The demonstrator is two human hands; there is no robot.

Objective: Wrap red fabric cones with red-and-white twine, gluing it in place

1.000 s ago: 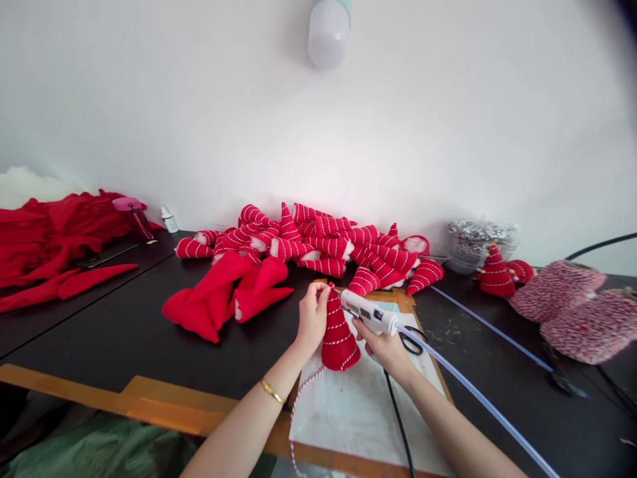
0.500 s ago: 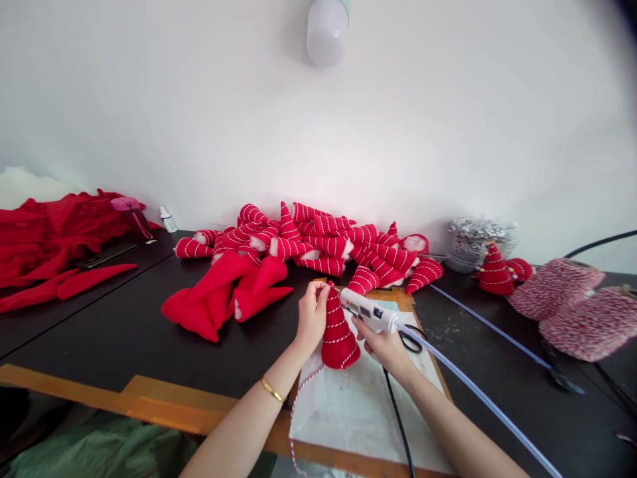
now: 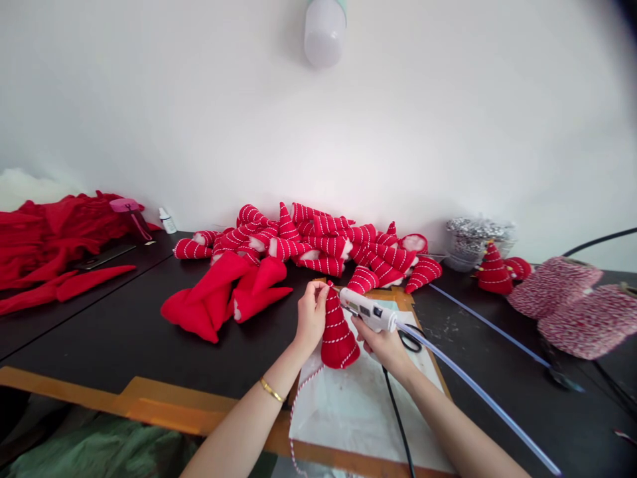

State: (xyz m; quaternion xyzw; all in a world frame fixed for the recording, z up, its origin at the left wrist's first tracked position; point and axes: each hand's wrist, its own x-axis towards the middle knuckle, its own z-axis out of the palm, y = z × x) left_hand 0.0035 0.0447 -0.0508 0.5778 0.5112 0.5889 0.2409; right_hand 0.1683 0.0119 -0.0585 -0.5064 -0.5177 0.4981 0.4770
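Observation:
My left hand [image 3: 311, 311] is closed in a pinch at the tip of a red felt cone [image 3: 339, 337], which is wound with red-and-white twisted cord. The cone stands upright above the white sheet [image 3: 358, 415]. A loose length of the cord [image 3: 297, 405] trails from its base toward the table's front edge. My right hand [image 3: 381, 342] grips a white hot glue gun [image 3: 367, 311], its nozzle close to the cone's tip. A long clear glue stick [image 3: 478, 392] sticks out of the back of the gun. The exact contact at the nozzle is too small to tell.
Behind my hands lies a pile of cord-wrapped cones [image 3: 318, 242]. Plain red stuffed cones [image 3: 213, 299] are left of it. To the right are cord spools [image 3: 587, 318], a finished-looking cone [image 3: 494, 271] and a tub of silver tinsel [image 3: 478, 242]. A black cable [image 3: 398, 415] crosses the sheet.
Both hands, the cone and the glue gun stay almost in the same place. The whole view shifts only very slightly.

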